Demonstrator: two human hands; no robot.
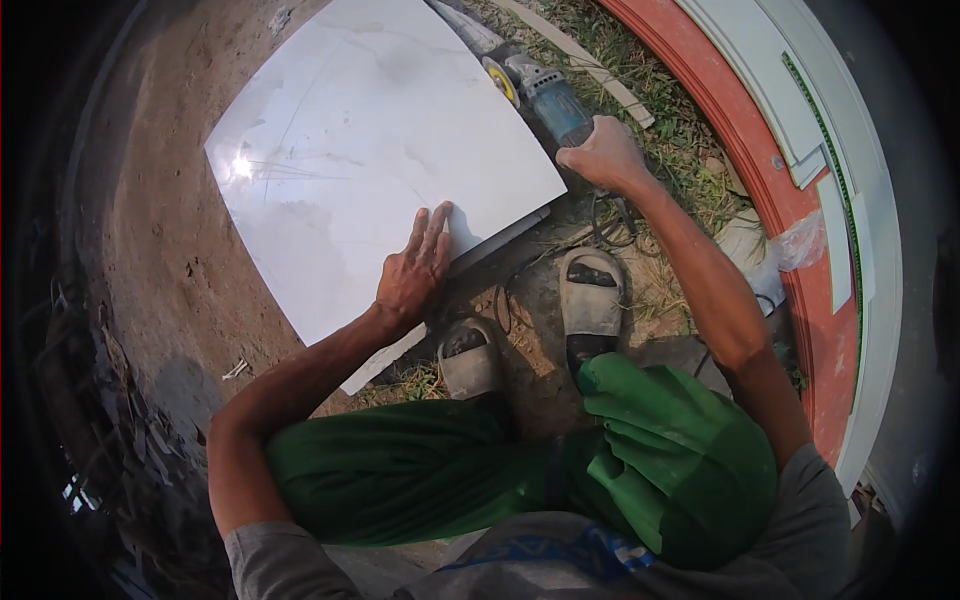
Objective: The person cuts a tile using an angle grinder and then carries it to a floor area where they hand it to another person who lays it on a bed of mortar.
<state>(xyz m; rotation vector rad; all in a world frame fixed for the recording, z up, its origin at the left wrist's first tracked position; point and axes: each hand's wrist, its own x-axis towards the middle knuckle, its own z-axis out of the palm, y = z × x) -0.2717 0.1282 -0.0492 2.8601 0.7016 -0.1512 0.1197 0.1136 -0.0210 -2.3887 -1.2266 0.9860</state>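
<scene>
A large white glossy tile [340, 130] with faint veins and a few pencil-like lines lies low in front of me. My left hand [415, 268] rests on its near edge, fingers stretched out over the surface. At the tile's right side, my right hand [608, 155] is wrapped round the body of a blue angle grinder [560, 105]. The grinder's yellow-centred disc [502, 82] is close beside the tile's right edge; whether it touches, I cannot tell. Under the tile, the edge of another pale slab [385, 360] shows.
My sandalled feet [592, 290] stand close to the tile's near edge. A dark cable [612, 225] loops on the ground by the right foot. Rightward, a red curved ledge [735, 115] carries pale tile strips [840, 240] and clear plastic [803, 240]. A thin strip [590, 62] lies on grass.
</scene>
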